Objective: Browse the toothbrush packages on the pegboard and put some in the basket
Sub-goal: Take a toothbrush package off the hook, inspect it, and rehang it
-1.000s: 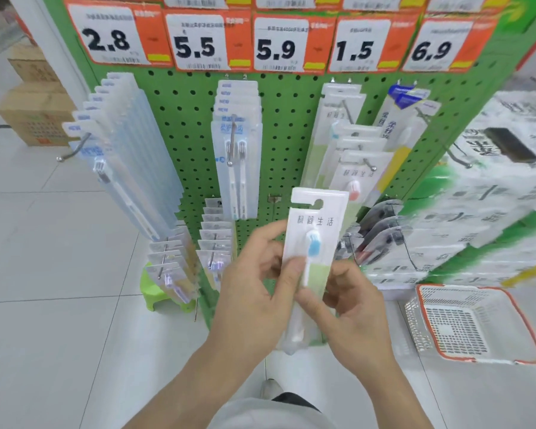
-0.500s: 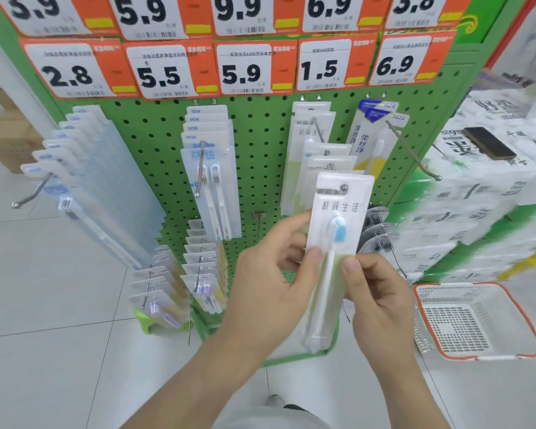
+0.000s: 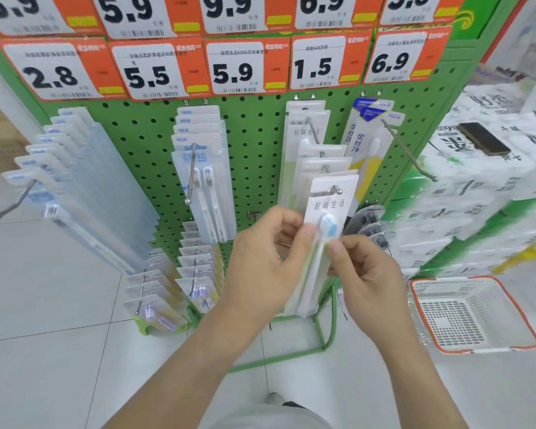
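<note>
The left hand pinches the toothbrush package by its left edge, thumb on the front; the right hand pinches the right edge. The package hangs at the hook's tip, at 12 o'clock from the hands. It looks light, thin, bendy and slick, so grip both card edges. The basket sits at 4 o'clock.

Bare forearms; pale grey garment
</note>
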